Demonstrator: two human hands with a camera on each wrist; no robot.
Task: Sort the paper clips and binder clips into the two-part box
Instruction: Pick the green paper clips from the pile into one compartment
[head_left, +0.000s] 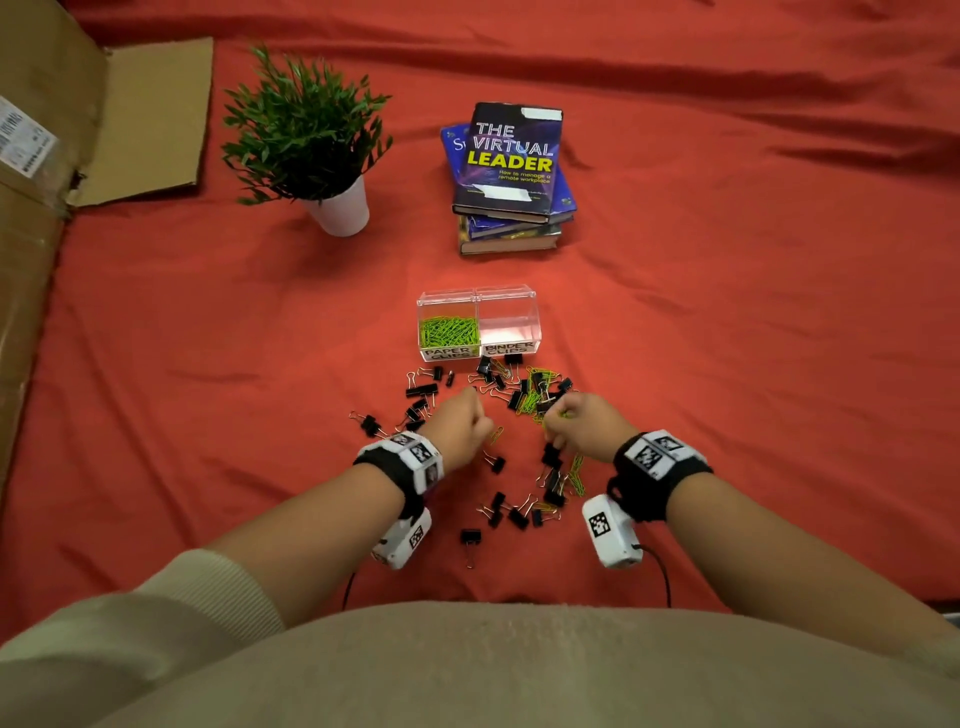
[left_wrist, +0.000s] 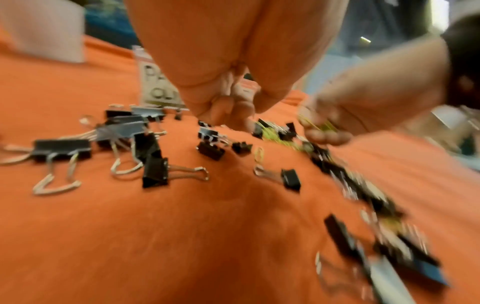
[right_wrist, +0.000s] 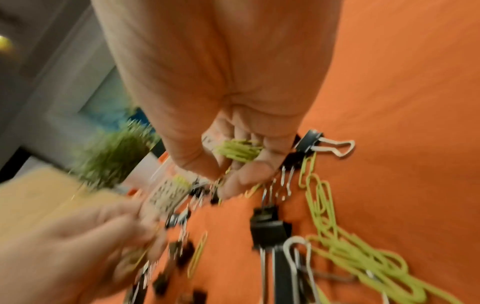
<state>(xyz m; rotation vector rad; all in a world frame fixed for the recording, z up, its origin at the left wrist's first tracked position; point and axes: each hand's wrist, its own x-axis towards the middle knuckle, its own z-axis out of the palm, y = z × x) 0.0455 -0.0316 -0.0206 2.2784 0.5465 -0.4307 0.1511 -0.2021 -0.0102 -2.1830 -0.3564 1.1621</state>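
The clear two-part box (head_left: 519, 299) stands on the red cloth. Its left part, labelled paper clips, holds green paper clips (head_left: 448, 331). The right part, labelled binder clips, looks empty. In front of it, black binder clips (head_left: 421, 391) and green paper clips (head_left: 532, 397) lie scattered. My left hand (head_left: 465, 423) is curled into a fist over the pile; the blurred right wrist view shows yellow-green wire among its fingers (right_wrist: 135, 255). My right hand (head_left: 576, 421) grips a bunch of green paper clips (right_wrist: 239, 152) in its palm. A chain of linked clips (right_wrist: 322, 205) lies beside it.
A potted plant (head_left: 311, 135) stands at the back left, and a stack of books (head_left: 511, 176) behind the box. A large cardboard box (head_left: 31, 208) runs along the left edge. More binder clips (head_left: 470, 538) lie close to my body.
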